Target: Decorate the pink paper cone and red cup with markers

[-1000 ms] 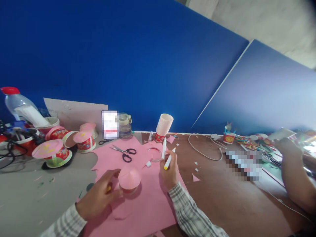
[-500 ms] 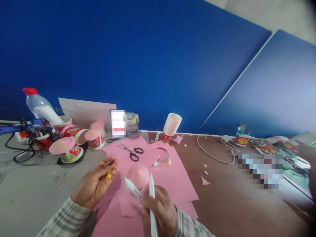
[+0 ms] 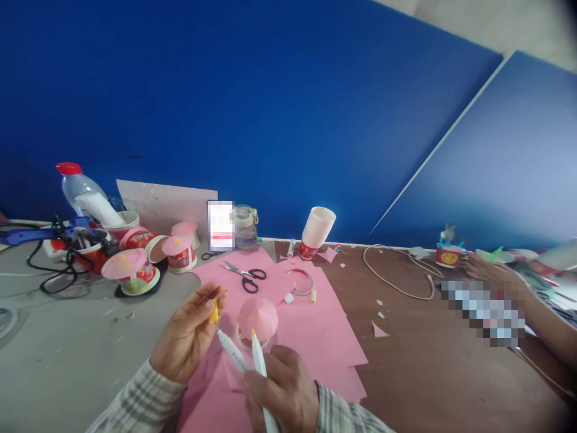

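Note:
A small yellow marker cap [image 3: 214, 313] is pinched between the thumb and fingers of my left hand [image 3: 184, 340]. My right hand [image 3: 288, 385] grips two white markers at once. The green-tipped marker [image 3: 232, 350] points up and left, its tip just below the cap. Beside it, the yellow-tipped marker [image 3: 258, 355] stands steeper, its nib in front of a pink paper cone [image 3: 258, 316]. This cone sits on top of a paper cup, mostly hidden below it. Pink paper sheets [image 3: 333, 337] lie under both hands.
Black-handled scissors [image 3: 250, 279] and a tape ring [image 3: 311, 282] rest on the sheets. Behind stands a tilted cup stack [image 3: 319, 225]. Pink-topped cups [image 3: 139, 276], a glue gun [image 3: 31, 234] and a bottle [image 3: 76, 186] crowd the left. Another person's arm [image 3: 541, 313] reaches in at right.
My left hand has moved right with the cap, closer to the markers. The marker tips have swung left and lower. Another person's arm now extends further in at the right.

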### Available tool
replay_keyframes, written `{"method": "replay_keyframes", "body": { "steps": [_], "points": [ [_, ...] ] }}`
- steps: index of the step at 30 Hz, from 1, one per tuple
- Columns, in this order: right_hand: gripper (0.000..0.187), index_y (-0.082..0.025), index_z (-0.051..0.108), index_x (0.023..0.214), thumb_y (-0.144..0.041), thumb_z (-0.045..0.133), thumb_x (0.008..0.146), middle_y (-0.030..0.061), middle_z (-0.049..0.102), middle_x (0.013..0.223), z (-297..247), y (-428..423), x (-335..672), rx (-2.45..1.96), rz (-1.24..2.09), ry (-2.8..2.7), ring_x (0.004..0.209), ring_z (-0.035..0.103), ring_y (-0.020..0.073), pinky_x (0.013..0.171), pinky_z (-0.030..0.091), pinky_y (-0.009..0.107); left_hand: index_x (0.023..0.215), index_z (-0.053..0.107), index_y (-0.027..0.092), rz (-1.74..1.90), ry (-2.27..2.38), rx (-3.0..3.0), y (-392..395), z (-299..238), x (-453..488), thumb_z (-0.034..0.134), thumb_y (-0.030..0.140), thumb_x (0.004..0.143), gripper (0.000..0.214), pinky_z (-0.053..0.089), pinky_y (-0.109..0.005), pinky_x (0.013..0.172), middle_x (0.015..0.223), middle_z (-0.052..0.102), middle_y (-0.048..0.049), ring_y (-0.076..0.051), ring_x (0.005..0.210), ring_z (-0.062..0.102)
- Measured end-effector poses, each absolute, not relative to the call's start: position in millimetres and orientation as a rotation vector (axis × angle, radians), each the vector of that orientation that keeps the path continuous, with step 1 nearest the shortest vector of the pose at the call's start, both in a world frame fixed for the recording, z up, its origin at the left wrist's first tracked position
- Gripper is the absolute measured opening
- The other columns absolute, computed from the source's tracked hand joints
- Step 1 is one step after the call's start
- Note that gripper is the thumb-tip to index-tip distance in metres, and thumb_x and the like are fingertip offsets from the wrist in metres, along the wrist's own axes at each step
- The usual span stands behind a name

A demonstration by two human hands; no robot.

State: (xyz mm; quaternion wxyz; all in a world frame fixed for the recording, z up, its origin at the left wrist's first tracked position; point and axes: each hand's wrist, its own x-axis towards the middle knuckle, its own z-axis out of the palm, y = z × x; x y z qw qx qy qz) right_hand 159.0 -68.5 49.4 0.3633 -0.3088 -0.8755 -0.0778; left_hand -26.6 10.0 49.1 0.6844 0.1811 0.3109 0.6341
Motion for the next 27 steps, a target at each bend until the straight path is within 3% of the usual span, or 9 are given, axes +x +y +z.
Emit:
{"method": "replay_keyframes", "body": {
  "steps": [7,14,21,27],
  "points": [
    [0.021,-0.021,0.059,0.091,-0.014,0.062,0.071,-0.0018,0.062,0.066,42,-67,160,-0.818,-0.191,-2.351,0.047,0.049,0.0126,0.047,0.046,0.024,0.084,0.064,0.019,1.448,0.696,0.433,7,55,-22,0.066,0.004,0.050,0.037,0.057,-0.014,0.063,0.076,0.074,-0.0012,-0.014,0.073,0.068],
    [0.017,-0.022,0.058,0.086,-0.012,0.059,0.072,-0.0049,0.056,0.057,41,-66,159,-0.871,-0.235,-2.339,0.044,0.045,0.0128,0.044,0.042,0.025,0.082,0.065,0.017,1.443,0.757,0.458,-4,75,-14,0.078,0.010,0.038,0.046,0.055,-0.008,0.048,0.073,0.073,-0.0015,-0.014,0.070,0.068],
    [0.016,-0.022,0.058,0.083,-0.011,0.060,0.071,-0.0047,0.055,0.057,43,-67,158,-0.875,-0.257,-2.293,0.043,0.041,0.0120,0.044,0.040,0.025,0.077,0.067,0.017,1.497,0.873,0.519,-10,86,-9,0.083,0.022,0.031,0.048,0.056,-0.011,0.056,0.074,0.074,-0.0012,-0.015,0.072,0.068],
    [0.016,-0.023,0.058,0.083,-0.012,0.060,0.071,-0.0046,0.056,0.055,48,-68,157,-0.887,-0.256,-2.261,0.043,0.041,0.0127,0.042,0.040,0.025,0.073,0.068,0.020,1.503,0.951,0.696,-16,80,-7,0.082,0.032,0.035,0.042,0.058,-0.019,0.062,0.084,0.075,-0.0044,-0.021,0.079,0.068]
  ]
}}
